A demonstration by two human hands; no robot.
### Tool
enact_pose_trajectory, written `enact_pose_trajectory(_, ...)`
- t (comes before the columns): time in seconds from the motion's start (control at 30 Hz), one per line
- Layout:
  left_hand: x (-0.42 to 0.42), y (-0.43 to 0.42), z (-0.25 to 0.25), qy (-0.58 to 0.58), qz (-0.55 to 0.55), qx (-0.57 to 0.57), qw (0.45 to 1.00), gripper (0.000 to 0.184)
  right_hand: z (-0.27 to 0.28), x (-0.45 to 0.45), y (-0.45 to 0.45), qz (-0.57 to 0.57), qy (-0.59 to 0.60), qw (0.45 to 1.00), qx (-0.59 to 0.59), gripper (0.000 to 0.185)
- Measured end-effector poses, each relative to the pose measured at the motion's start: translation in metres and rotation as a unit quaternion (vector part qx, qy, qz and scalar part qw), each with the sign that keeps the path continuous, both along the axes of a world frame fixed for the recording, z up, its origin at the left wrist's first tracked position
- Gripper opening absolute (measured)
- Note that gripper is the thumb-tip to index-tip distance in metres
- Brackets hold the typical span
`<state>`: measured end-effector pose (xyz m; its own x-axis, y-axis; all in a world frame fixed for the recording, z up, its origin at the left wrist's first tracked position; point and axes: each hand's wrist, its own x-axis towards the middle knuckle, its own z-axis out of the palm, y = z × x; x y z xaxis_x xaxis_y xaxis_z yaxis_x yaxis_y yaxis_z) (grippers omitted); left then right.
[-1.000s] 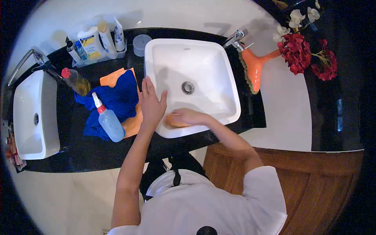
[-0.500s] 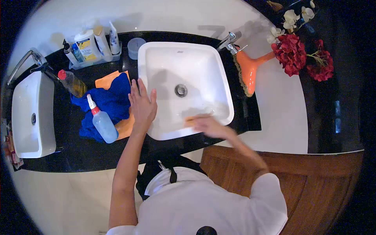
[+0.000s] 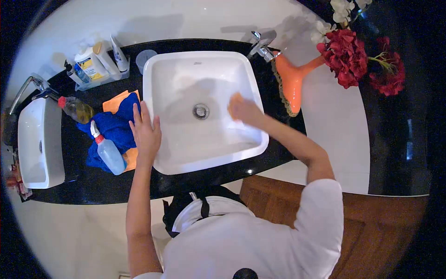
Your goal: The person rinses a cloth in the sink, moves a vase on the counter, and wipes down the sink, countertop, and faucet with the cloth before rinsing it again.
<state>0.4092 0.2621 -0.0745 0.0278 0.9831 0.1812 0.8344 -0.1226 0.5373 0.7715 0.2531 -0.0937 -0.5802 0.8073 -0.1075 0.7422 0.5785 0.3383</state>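
My right hand (image 3: 247, 111) is closed on an orange sponge (image 3: 235, 104), against the right inner wall of the white square sink (image 3: 174, 160). Motion blurs that hand slightly. Fingers apart, my left hand (image 3: 147, 135) rests at the sink's left rim and holds nothing. Just left of it, a spray bottle (image 3: 110, 156) with pale blue liquid lies on a crumpled blue towel (image 3: 113, 126). Orange cloth (image 3: 114, 103) shows from under the towel. A red-capped bottle (image 3: 77, 109) of yellowish liquid lies tilted at the towel's upper left.
A chrome faucet (image 3: 263, 48) stands behind the sink, beside an orange vase (image 3: 292, 83) with red flowers (image 3: 345, 58). At the back left are a tray (image 3: 103, 80) of toiletries and a clear round container (image 3: 145, 59). A second sink (image 3: 53, 149) is far left.
My right hand has moved the sponge from the sink's near edge up to its right inner wall. My left hand stays by the left rim. The view has shifted somewhat.
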Motion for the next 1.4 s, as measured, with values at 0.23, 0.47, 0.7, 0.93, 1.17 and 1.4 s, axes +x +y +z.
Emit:
enact_pose_trajectory(0.23, -0.015, -0.016, 0.005, -0.190, 0.053, 0.121, 0.973, 0.040, -0.057, -0.064, 0.064, -0.088, 0.150, 0.949, 0.263, 0.020)
enact_pose_trajectory(0.47, -0.021, -0.085, -0.003, -0.349, 0.109, 0.061, 0.929, 0.036, -0.029, -0.168, -0.024, 0.023, 0.359, 0.823, -0.440, 0.021)
enact_pose_trajectory(0.7, 0.017, -0.090, -0.009, -0.361, 0.142, 0.033, 0.921, 0.057, -0.028, -0.231, 0.077, -0.243, 0.851, 0.371, -0.282, 0.024)
enact_pose_trajectory(0.93, 0.016, -0.090, -0.009, -0.393, 0.159, 0.058, 0.904, 0.057, 0.016, -0.279, 0.038, -0.072, 0.620, 0.781, -0.002, 0.022)
enact_pose_trajectory(1.17, 0.019, -0.091, -0.008, -0.387, 0.166, 0.052, 0.906, 0.053, 0.003, -0.267, 0.184, -0.199, 0.556, 0.781, 0.203, 0.026)
enact_pose_trajectory(1.4, 0.018, -0.091, -0.013, -0.365, 0.172, 0.060, 0.913, 0.049, 0.010, -0.083, 0.182, -0.254, 0.454, 0.803, 0.290, 0.015)
